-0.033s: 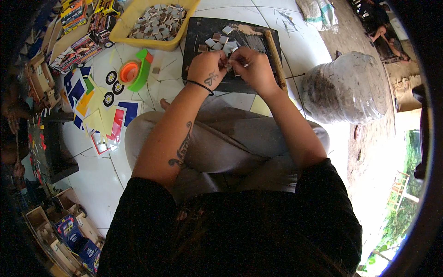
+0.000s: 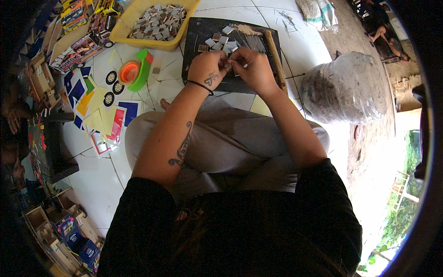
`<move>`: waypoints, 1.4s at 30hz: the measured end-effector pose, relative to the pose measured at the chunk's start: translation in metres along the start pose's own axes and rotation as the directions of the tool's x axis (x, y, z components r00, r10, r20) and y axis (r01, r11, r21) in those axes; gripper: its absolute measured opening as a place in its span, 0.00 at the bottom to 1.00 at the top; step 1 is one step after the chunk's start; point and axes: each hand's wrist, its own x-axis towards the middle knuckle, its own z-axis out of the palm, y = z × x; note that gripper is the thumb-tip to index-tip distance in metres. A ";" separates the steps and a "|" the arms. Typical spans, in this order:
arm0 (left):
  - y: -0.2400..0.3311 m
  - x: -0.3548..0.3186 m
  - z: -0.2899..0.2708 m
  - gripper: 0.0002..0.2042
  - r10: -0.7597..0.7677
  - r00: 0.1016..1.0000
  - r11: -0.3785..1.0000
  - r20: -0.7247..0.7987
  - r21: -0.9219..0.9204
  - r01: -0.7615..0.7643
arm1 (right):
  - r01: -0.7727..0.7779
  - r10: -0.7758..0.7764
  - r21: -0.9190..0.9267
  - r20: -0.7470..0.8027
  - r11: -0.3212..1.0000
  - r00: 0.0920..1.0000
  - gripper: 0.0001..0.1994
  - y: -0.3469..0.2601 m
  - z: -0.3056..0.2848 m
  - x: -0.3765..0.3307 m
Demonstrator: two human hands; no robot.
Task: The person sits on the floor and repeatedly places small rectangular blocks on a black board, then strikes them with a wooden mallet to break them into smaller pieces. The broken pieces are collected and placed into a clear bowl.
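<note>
My left hand (image 2: 207, 68) and my right hand (image 2: 254, 69) meet over a dark board (image 2: 196, 34), fingertips pinched close together. Whatever small piece they hold is mostly covered by the fingers, so I cannot make out its kind. Just beyond the fingertips lies a loose group of small square pieces (image 2: 217, 45), some grey-white and some brown. A wooden stick (image 2: 275, 60) rests along the board's right side, to the right of my right hand. Brown powder or scraps (image 2: 247, 30) lie at the board's far edge.
A yellow basin (image 2: 173, 45) full of similar squares stands far left. Nearer are an orange tape roll in a green dispenser (image 2: 138, 76), toy wheels (image 2: 109, 99), coloured sheets (image 2: 94, 117) and toy trucks (image 2: 80, 53). A plastic-wrapped bundle (image 2: 344, 87) stands right. Another person's hand (image 2: 14, 117) shows far left.
My fingers have shifted very slightly where they meet. Everything else looks the same.
</note>
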 end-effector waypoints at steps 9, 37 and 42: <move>-0.001 -0.002 0.002 0.05 0.144 0.985 0.985 -0.094 -0.077 -0.151 | -0.003 -0.012 -0.394 -0.035 0.919 0.999 0.19 -0.009 -0.022 -0.004; -0.011 -0.006 0.016 0.06 0.155 0.976 0.971 -0.151 -0.156 -0.178 | -0.265 0.290 -0.288 0.045 0.920 0.956 0.29 -0.103 -0.100 -0.163; -0.011 -0.006 0.014 0.05 0.161 0.975 0.975 -0.150 -0.131 -0.181 | -0.348 0.384 -0.274 0.092 0.897 0.919 0.28 -0.102 -0.096 -0.161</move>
